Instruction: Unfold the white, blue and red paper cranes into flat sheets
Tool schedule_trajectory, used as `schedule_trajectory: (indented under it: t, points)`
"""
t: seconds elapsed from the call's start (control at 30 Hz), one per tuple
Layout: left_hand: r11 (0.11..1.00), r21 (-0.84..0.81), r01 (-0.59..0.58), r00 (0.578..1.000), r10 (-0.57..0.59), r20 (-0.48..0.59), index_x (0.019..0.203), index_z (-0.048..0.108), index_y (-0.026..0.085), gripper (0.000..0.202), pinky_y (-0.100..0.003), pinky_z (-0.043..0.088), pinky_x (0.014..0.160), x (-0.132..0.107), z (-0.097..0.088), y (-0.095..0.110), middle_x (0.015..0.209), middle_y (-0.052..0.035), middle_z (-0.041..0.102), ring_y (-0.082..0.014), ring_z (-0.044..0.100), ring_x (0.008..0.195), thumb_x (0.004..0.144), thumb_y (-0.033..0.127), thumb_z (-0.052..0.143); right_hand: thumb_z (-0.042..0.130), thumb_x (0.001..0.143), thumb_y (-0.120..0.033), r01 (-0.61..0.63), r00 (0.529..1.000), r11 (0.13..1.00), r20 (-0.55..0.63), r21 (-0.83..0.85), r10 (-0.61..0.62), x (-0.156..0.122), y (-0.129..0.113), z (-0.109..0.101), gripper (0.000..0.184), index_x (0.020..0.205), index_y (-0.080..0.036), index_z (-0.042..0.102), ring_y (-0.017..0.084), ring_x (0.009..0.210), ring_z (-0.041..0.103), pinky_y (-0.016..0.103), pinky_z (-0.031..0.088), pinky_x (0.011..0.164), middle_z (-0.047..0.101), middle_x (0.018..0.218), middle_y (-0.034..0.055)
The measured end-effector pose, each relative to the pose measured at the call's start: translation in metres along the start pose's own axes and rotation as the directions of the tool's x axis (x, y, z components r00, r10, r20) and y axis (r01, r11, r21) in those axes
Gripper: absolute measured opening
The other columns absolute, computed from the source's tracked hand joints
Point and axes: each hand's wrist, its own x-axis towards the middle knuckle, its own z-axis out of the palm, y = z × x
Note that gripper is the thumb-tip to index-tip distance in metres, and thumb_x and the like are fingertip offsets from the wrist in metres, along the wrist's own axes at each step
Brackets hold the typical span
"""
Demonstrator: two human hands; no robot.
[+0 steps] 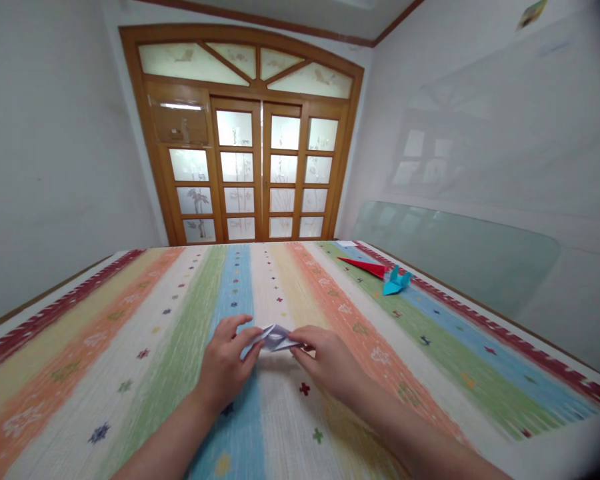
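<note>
Forearms (167,437) come in at the near edge, left and right, over a striped tablecloth (167,373). Past them, near the middle: left hand (225,365) pinches the left end of a small pale folded paper (279,339) between thumb and forefinger, another finger lifted clear; right hand (325,358) pinches the right end, thumb below. Paper spans the gap between the hands, its layers parted in the middle; cannot tell whether it touches the cloth. Looks like fold-shaping. My judgement: light, level grip at both ends, fingertips close to the creases, slow even pressure so layers spread without tearing; a one-sided tug would likely skew it. Lining up edges before pressing any crease hard seems wise. Farther off, right: red folded paper (373,268), long and pointed, just beside a blue folded paper (396,283). Far end: wood-framed glass doors (237,165).
</note>
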Motion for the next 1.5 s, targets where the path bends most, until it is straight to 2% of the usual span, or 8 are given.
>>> schedule_trajectory:
  t: [0.27, 0.47, 0.63, 0.77, 0.9, 1.0, 1.33, 1.5]
  points:
    - [0.997, 0.079, 0.021, 0.993, -0.031, 0.117, 0.089, 0.071, 0.022, 0.015, -0.039, 0.046, 0.092, 0.002, 0.001, -0.007, 0.112, -0.0092, 0.06, -0.0242, 0.055, 0.104, 0.091, 0.024, 0.056, 0.061, 0.085, -0.012, -0.011, 0.998, 0.991, 0.07, 0.131, 0.002, -0.005, 0.027, 0.01, 0.027, 0.105, -0.024, 0.073, 0.016, 0.087, 0.065, 0.027, 0.05, 0.077, 0.072, 0.097, 0.0034]
    - [0.998, 0.051, -0.034, 0.994, 0.028, 0.108, 0.091, 0.068, 0.019, 0.015, -0.035, 0.043, 0.082, 0.0, 0.005, 0.001, 0.09, -0.007, 0.059, -0.0212, 0.053, 0.089, 0.094, 0.023, 0.054, 0.062, 0.085, -0.014, -0.069, 0.996, 0.987, 0.06, 0.144, 0.061, -0.009, 0.026, 0.008, 0.025, 0.105, -0.023, 0.073, 0.016, 0.086, 0.065, 0.028, 0.049, 0.078, 0.072, 0.097, 0.0037]
    - [1.0, 0.007, 0.0, 0.99, -0.001, 0.142, 0.094, 0.065, 0.018, 0.014, -0.036, 0.041, 0.086, 0.0, 0.007, 0.004, 0.091, -0.0063, 0.06, -0.0215, 0.053, 0.091, 0.096, 0.022, 0.051, 0.059, 0.087, -0.011, -0.059, 0.997, 0.983, 0.052, 0.171, 0.05, -0.009, 0.027, 0.006, 0.025, 0.104, -0.023, 0.073, 0.016, 0.092, 0.064, 0.029, 0.048, 0.084, 0.071, 0.099, 0.0036]
    - [0.988, -0.069, 0.134, 0.969, -0.117, 0.216, 0.089, 0.063, 0.019, 0.016, -0.036, 0.04, 0.086, 0.002, 0.009, 0.007, 0.09, -0.0053, 0.06, -0.0217, 0.053, 0.09, 0.096, 0.024, 0.05, 0.06, 0.087, -0.009, -0.043, 0.998, 0.986, 0.054, 0.161, 0.035, -0.007, 0.034, 0.007, 0.024, 0.098, -0.024, 0.075, 0.016, 0.095, 0.062, 0.029, 0.047, 0.086, 0.068, 0.101, 0.0039]
    - [0.927, -0.121, 0.356, 0.898, -0.303, 0.32, 0.085, 0.061, 0.018, 0.017, -0.035, 0.041, 0.08, 0.0, 0.014, 0.004, 0.088, -0.0047, 0.059, -0.0216, 0.054, 0.087, 0.094, 0.027, 0.051, 0.063, 0.087, -0.013, -0.04, 0.999, 0.997, 0.018, 0.068, 0.039, -0.007, 0.038, 0.005, 0.017, 0.093, -0.023, 0.075, 0.016, 0.093, 0.059, 0.029, 0.045, 0.081, 0.063, 0.097, 0.0047]
    - [0.908, -0.085, 0.411, 0.858, -0.354, 0.372, 0.084, 0.061, 0.018, 0.017, -0.035, 0.041, 0.081, -0.002, 0.017, -0.001, 0.089, -0.0048, 0.059, -0.0219, 0.055, 0.088, 0.093, 0.028, 0.051, 0.064, 0.087, -0.015, -0.033, 0.999, 0.999, 0.026, -0.004, 0.033, -0.007, 0.036, 0.001, 0.015, 0.092, -0.024, 0.075, 0.016, 0.087, 0.057, 0.028, 0.043, 0.076, 0.06, 0.091, 0.0043]
    - [0.949, 0.229, 0.217, 0.831, -0.302, 0.467, 0.09, 0.059, 0.017, 0.023, -0.034, 0.041, 0.075, -0.001, 0.013, 0.004, 0.091, -0.0062, 0.06, -0.0234, 0.058, 0.085, 0.098, 0.029, 0.042, 0.062, 0.09, -0.014, 0.018, 0.996, 0.999, 0.086, -0.028, -0.015, -0.008, 0.035, -0.003, 0.018, 0.096, -0.024, 0.074, 0.016, 0.086, 0.056, 0.027, 0.041, 0.074, 0.062, 0.085, 0.0034]
    - [0.957, 0.248, 0.15, 0.844, -0.255, 0.471, 0.091, 0.058, 0.017, 0.025, -0.035, 0.041, 0.078, -0.001, 0.013, 0.008, 0.092, -0.0067, 0.06, -0.0236, 0.058, 0.088, 0.099, 0.029, 0.037, 0.061, 0.09, -0.013, 0.03, 0.996, 0.999, 0.082, -0.032, -0.028, -0.007, 0.034, -0.003, 0.018, 0.096, -0.023, 0.074, 0.016, 0.086, 0.056, 0.027, 0.041, 0.074, 0.062, 0.085, 0.0039]
